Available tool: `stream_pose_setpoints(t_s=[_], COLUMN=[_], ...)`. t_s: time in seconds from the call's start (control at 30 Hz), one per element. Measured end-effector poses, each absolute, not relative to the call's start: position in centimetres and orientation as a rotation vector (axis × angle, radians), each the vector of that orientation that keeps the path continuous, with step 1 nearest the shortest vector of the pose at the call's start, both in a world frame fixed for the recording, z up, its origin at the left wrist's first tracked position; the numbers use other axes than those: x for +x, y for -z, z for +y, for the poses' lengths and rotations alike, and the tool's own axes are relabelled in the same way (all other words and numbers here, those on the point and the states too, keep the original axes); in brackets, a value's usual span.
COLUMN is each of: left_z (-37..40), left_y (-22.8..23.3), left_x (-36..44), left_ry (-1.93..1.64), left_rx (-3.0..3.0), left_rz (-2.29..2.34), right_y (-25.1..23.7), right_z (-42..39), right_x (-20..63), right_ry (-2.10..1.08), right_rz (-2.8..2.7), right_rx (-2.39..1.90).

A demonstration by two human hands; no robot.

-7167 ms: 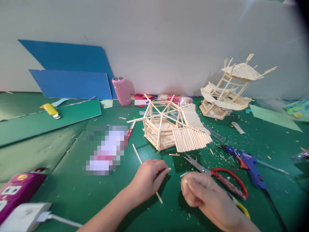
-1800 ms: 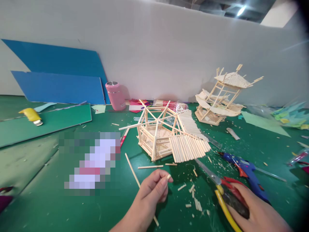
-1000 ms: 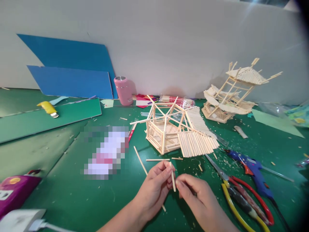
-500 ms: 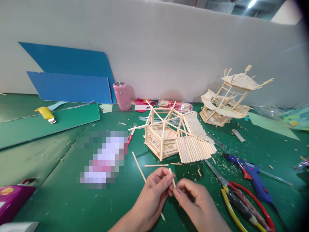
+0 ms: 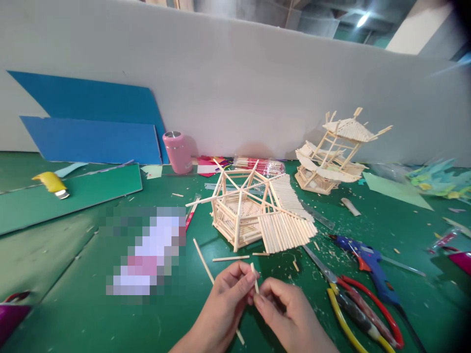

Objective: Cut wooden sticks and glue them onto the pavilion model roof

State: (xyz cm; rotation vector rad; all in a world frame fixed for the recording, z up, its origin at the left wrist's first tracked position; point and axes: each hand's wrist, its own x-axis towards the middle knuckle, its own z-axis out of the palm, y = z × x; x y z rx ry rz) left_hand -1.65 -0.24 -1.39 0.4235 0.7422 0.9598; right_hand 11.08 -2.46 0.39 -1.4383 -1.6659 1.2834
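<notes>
Between my left hand (image 5: 231,294) and my right hand (image 5: 285,309) is a short wooden stick (image 5: 255,277), pinched by the fingertips of both. Its upper end pokes out above my left thumb; the lower end is hidden by my fingers. Just beyond my hands stands a six-sided stick model (image 5: 239,211) with open roof beams. Two slatted roof panels, a front one (image 5: 287,230) and a rear one (image 5: 290,196), cover its right side. Loose sticks lie nearby: one flat stick (image 5: 231,258) before the model and a longer one (image 5: 203,260) running under my left hand.
A blue glue gun (image 5: 368,260), pliers with red handles (image 5: 382,304) and scissors (image 5: 320,264) lie at the right. A finished-looking pagoda model (image 5: 334,157) stands behind. A pink flask (image 5: 177,153), blue boards (image 5: 91,139) and a yellow cutter (image 5: 51,184) are at the left.
The whole view has shifted, so things appear further left and slightly lower. Both hands keep the same pinch on the stick, with hardly any movement relative to the table.
</notes>
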Motion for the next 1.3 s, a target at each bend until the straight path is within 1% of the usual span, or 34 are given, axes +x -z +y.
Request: stream_pose_setpoints(t_s=[0.17,0.43,0.53,0.63,0.73,0.83,0.93,1.0,1.07,1.13,1.2,1.3], left_z=[-0.1,-0.1,-0.1,-0.2,-0.4,-0.4,-0.5,-0.5,-0.5,-0.4,-0.4,-0.4], left_y=[1.3,0.9,0.9,0.8,0.8,0.9,1.1,1.2,1.4,1.4,1.3,1.1], left_x=[-1.6,-1.8,-1.7,-1.5,-1.5,-1.4,-1.4,-1.4,-1.4,-1.4,-1.3,-1.3], left_ry=[-0.973,-0.937,-0.861,-0.735,-0.675,-0.7,-0.727,-0.745,-0.754,-0.756,-0.761,-0.784], left_rx=[0.48,0.626,0.796,0.952,0.917,0.818,0.795,0.797,0.793,0.774,0.752,0.737], left_rz=[0.76,0.833,0.932,0.91,0.881,0.882,0.851,0.836,0.817,0.795,0.785,0.78], right_y=[-1.0,-1.6,-1.9,-2.1,-1.9,-1.4,-0.6,0.1,0.9,2.0,3.2,4.9], right_z=[-2.4,-1.7,-1.5,-1.4,-1.4,-1.6,-2.2,-2.9,-3.7,-4.5,-5.1,-5.2], right_x=[11.6,14.3,14.8,14.7,14.8,16.9,21.1,24.7,28.2,31.1,33.1,34.5], right_ry=[-1.123,-0.865,-0.855,-0.905,-0.929,-0.833,-0.632,-0.406,-0.162,0.009,0.015,-0.094], right_rz=[-1.747,-1.737,-1.894,-2.036,-1.963,-1.746,-1.51,-1.363,-1.288,-1.34,-1.395,-1.39], right_rx=[-1.539,-1.507,-1.458,-1.408,-1.39,-1.557,-1.871,-2.066,-2.175,-2.259,-2.333,-2.36])
